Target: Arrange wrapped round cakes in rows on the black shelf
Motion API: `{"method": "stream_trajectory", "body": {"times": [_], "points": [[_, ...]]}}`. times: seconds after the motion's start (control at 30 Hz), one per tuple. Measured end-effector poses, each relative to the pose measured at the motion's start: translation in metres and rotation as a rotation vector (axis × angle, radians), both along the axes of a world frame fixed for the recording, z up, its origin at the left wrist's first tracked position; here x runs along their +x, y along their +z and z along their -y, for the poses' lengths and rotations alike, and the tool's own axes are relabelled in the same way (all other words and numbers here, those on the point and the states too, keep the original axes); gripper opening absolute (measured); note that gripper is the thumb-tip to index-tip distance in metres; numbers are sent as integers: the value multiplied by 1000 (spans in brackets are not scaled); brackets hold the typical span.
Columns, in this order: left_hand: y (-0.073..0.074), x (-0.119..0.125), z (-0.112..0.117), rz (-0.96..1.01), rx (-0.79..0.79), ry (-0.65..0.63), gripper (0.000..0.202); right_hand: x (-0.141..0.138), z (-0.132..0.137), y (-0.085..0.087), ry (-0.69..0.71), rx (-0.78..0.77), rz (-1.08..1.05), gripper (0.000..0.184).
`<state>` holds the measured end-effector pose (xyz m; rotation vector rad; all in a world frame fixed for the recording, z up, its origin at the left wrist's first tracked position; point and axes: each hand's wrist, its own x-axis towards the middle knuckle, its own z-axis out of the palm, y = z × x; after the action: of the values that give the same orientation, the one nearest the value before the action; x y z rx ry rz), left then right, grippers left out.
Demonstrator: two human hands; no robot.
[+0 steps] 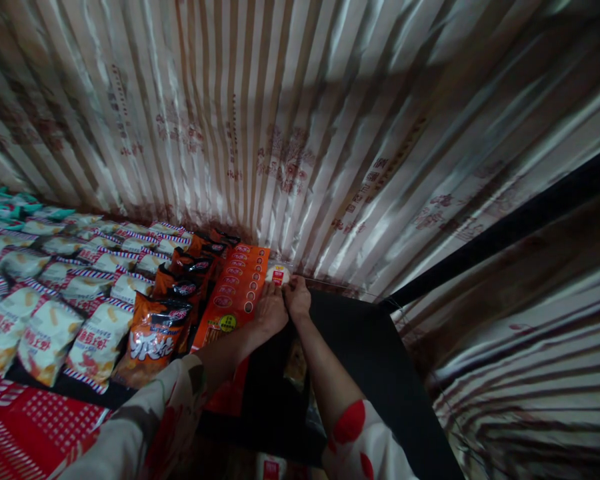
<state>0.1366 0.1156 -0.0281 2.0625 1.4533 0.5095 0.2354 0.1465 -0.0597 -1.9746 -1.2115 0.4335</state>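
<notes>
So, both hands are parked right at the back of the dark desk (370, 347), up against the striped shiny sheet (300, 100) hung behind it. A small white packet (279, 274) with a red label is found there, at the foot of that sheet, and it's met by the left hand (270, 310) and the right hand (298, 298), which are pressed side by side. The fingers are bunched narrow at the packet's near edge, but whether it's actually gripped can't be told, too dark. Just left of the packet, an orange strip of sachets (235, 290) is laid flat, its right edge touched by the left hand. Further left, orange snack bags (157, 330) and rows of white and red snack bags (50, 333) are lined up.
</notes>
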Motion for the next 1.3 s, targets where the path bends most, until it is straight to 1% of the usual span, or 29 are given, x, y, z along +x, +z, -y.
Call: {"method": "stream_trajectory", "body": {"times": [0.17,0.33,0.43,0.53,0.7,0.8,0.9,1.07,1.2,1.3], "points": [[-3,0,-1,10,12,-14,52,1,-2,-1,2,19,21,19],[-4,-1,0,13,26,-31,35,1,-3,-3,9,34,29,18],[-5,-2,-1,9,29,-41,32,1,-4,-5,13,46,32,19],[-7,-1,-2,1,30,-52,36,1,-4,-8,20,51,44,20],[-10,-1,-4,-6,23,-67,61,0,-4,-10,20,49,93,21],[-11,-2,-5,-4,22,-71,63,-1,-4,-11,5,69,117,22],[-11,-2,-4,0,23,-71,57,-2,-2,-12,-1,102,137,22],[-9,-2,-2,9,26,-69,35,-3,3,-10,14,91,165,28],[-5,-5,1,21,19,-71,32,-3,9,-7,7,72,210,33],[-1,-6,5,27,6,-69,33,-3,13,-4,-5,66,232,33]]}}
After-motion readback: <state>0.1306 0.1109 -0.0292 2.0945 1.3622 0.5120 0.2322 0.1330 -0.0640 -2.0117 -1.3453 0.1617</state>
